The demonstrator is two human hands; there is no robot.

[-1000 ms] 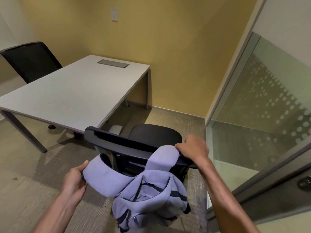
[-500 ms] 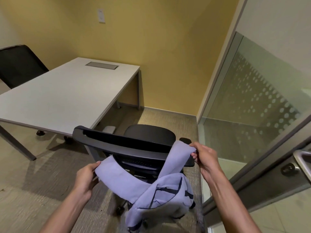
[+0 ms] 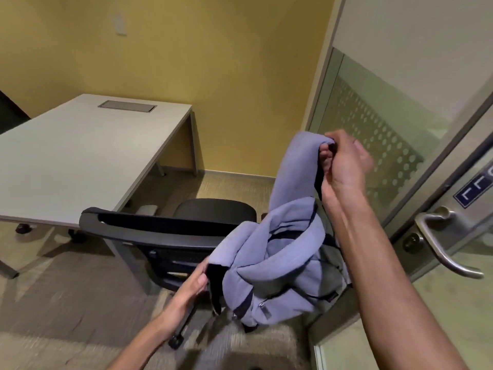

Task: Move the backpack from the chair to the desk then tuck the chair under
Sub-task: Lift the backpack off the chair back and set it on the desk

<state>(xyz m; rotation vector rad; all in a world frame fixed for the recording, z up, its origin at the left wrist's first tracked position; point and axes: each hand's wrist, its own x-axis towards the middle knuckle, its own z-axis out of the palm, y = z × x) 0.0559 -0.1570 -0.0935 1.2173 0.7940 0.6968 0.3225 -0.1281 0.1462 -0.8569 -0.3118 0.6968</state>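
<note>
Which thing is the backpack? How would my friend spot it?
Find the big grey desk, then the black chair in front of it. Just right of the chair's backrest, a soft bag hangs from two hands, the right hand lifting one strap high and the left hand gripping the other. That backpack is the only light purple thing there.

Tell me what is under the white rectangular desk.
Under the white rectangular desk: grey metal legs, black caster wheels and carpet. The desktop covers whatever lies further beneath it.
</note>
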